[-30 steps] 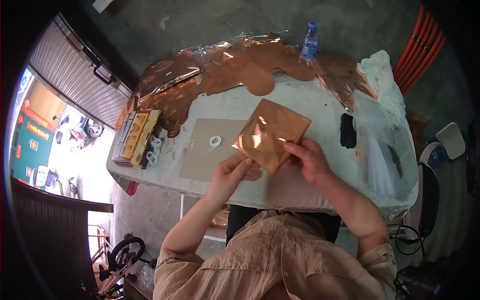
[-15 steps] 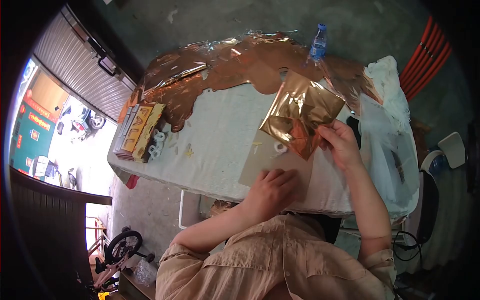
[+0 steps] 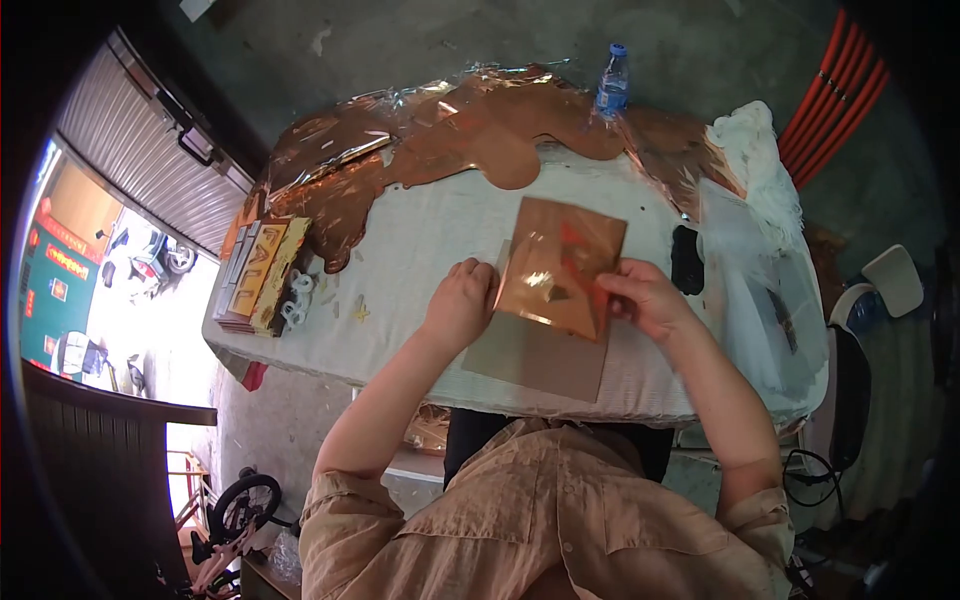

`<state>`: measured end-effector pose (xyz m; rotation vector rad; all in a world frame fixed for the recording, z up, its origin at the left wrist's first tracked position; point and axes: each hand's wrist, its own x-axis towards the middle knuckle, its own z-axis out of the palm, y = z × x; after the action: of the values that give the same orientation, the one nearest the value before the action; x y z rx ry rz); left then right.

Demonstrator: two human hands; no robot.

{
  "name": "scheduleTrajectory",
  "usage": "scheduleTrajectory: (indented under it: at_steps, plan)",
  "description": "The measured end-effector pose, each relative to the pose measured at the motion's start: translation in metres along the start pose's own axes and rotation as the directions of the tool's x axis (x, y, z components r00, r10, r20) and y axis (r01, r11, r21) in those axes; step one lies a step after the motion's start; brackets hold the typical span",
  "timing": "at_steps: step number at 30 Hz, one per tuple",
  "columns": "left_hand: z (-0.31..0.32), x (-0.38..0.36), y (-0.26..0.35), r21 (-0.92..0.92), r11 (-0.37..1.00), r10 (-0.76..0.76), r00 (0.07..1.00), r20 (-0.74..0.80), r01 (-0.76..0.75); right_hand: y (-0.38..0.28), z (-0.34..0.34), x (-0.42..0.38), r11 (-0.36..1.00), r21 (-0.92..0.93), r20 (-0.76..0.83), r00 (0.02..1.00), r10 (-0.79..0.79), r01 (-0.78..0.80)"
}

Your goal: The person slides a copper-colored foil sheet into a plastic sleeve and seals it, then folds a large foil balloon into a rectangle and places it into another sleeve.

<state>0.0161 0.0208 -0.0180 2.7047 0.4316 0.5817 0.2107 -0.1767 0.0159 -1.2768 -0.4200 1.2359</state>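
A shiny copper-gold foil sheet is spread flat-looking over a grey-brown board at the near side of the table. My right hand pinches the sheet's right edge between thumb and fingers. On the opposite side, my left hand is closed, its curled fingertips right at the sheet's left edge; the thumb is mostly hidden. Reddish reflections and a crease show on the foil near my right fingers.
The white-covered table bears copper foil along its far side. A water bottle stands there. Decorated boxes or signs and white rings lie left; a black flat object and clear plastic sheets lie right.
The foil sheet has come down and left, from raised and folded to flatter over the board. My left hand has moved up and left to its edge; my right hand has shifted slightly left.
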Motion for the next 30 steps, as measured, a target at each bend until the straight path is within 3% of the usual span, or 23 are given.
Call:
scheduleTrajectory:
  at_steps: [3,5,9,11,12,14,17,19,20,22,27,29,30]
  plan:
    - [-0.006,0.0,-0.002,-0.057,0.998,-0.026,1.0,0.006,0.026,0.004,0.005,0.007,0.988,-0.129,0.042,0.995,0.094,-0.087]
    - [-0.022,0.0,0.001,-0.205,0.941,-0.259,0.963,0.071,0.268,0.007,0.001,0.012,0.958,-0.222,0.058,0.978,0.199,-0.182]
    - [-0.045,-0.013,-0.017,-0.082,0.938,-0.326,0.937,0.126,0.338,0.003,-0.006,0.003,0.937,-0.265,0.019,0.971,0.24,-0.226]
    - [-0.045,-0.02,-0.024,0.142,0.974,-0.166,0.982,-0.086,0.177,0.002,-0.008,-0.002,0.926,-0.306,0.0,0.973,0.233,-0.222]
    - [-0.047,-0.02,-0.018,0.14,0.974,-0.166,0.983,-0.083,0.176,0.002,-0.007,-0.004,0.926,-0.304,-0.003,0.972,0.235,-0.224]
    - [-0.049,-0.016,-0.001,0.316,0.946,-0.027,0.988,-0.152,0.074,0.003,-0.004,-0.005,0.919,-0.307,-0.027,0.967,0.253,-0.248]
    - [-0.04,-0.006,0.031,0.025,0.997,0.079,0.996,-0.036,-0.078,0.01,-0.009,0.0,0.91,-0.343,-0.033,0.971,0.236,-0.232]
    - [-0.028,0.002,0.041,-0.225,0.936,0.286,0.957,0.043,-0.27,0.008,-0.004,-0.003,0.907,-0.352,-0.044,0.972,0.229,-0.23]
    - [-0.025,0.003,0.044,-0.227,0.936,0.287,0.957,0.042,-0.27,0.007,-0.002,-0.004,0.906,-0.357,-0.056,0.974,0.221,-0.226]
    - [-0.016,0.002,0.047,-0.193,0.934,0.337,0.921,0.194,-0.301,0.009,0.003,-0.006,0.896,-0.389,-0.075,0.977,0.199,-0.212]
    - [-0.009,0.0,0.043,-0.134,0.944,0.324,0.92,0.222,-0.3,0.002,0.015,-0.015,0.86,-0.498,-0.111,0.992,0.061,-0.108]
    - [-0.01,0.001,0.043,-0.136,0.948,0.314,0.92,0.236,-0.288,-0.004,0.018,-0.018,0.696,-0.716,-0.097,0.995,-0.018,-0.057]
    - [-0.011,0.001,0.044,-0.134,0.949,0.31,0.921,0.236,-0.285,-0.005,0.02,-0.02,0.696,-0.716,-0.094,0.995,-0.016,-0.056]
